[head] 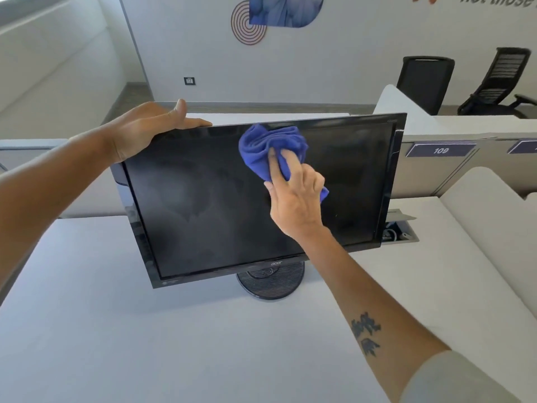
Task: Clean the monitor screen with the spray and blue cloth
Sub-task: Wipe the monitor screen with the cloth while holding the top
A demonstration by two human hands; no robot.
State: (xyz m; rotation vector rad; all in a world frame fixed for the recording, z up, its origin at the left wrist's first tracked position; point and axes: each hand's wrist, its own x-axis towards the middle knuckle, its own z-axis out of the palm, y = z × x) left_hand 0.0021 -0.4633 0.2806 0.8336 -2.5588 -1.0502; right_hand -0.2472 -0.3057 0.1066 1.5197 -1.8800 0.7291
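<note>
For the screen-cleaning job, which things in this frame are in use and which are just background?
In use:
- monitor, screen dark, on its round stand
- blue cloth, bunched, pressed to the upper screen by the right hand
- left hand, holding the monitor's top left corner

Background:
- white desk
- two black office chairs
- desk cable box
- "109" label

The spray is not in view.

Monitor (232,199) on desk (116,330), centre, tilted back on its round stand (270,283).

Left hand (142,129) on the monitor's upper left corner. Right hand (296,199) against the upper middle of the screen, cloth (264,146) under its fingers. Cable hatch (399,228) in the desk right of the monitor. Two chairs (424,82) behind, far right, by the wall (319,68).
</note>
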